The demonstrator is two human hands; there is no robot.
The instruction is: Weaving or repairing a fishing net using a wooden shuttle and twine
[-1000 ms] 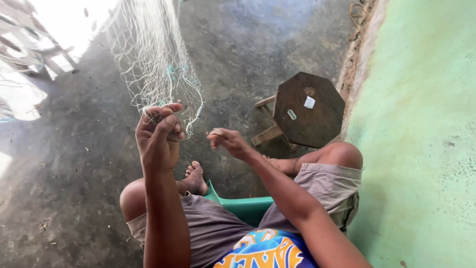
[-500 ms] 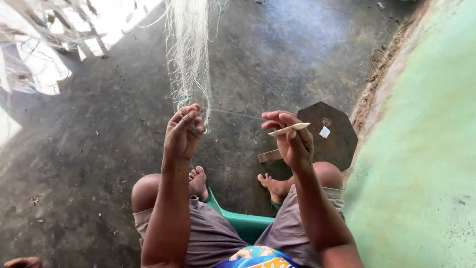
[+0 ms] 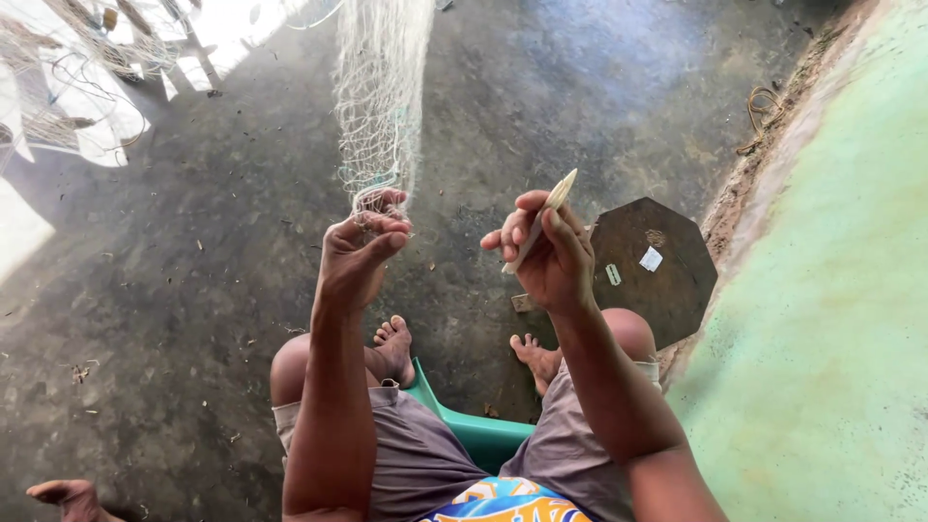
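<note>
Pinching the lower edge of the net (image 3: 379,106), the left hand (image 3: 360,253) has thumb and fingers closed on gathered mesh; the net hangs from above over the floor (image 3: 174,290); the right hand (image 3: 551,256) grips a pale needle (image 3: 541,218), tip up; beside it stands a dark stool (image 3: 657,266).
</note>
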